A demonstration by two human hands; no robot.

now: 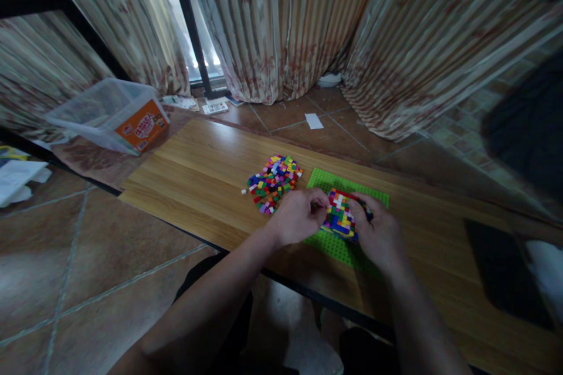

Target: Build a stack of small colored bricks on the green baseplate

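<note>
A multicoloured block of small toy bricks [339, 214] sits above the green studded baseplate [334, 246]; whether it is attached there I cannot tell. My right hand [382, 235] is wrapped round its right side, thumb on the near face and fingers behind. At its left edge is my left hand [299, 215], with thumb and fingertips pinched together. Anything small between those fingertips is hidden. Just left of that hand lies a loose heap of small colourful bricks [275, 180], and one white brick [243, 191] lies apart from it.
The long wooden table [189, 170] runs across in front of me. A clear plastic bin [105, 117] with an orange label stands beyond its left end. A dark flat panel [505, 269] lies at the right. Striped curtains [281, 35] hang behind, and white paper [314, 121] lies on the tiled floor.
</note>
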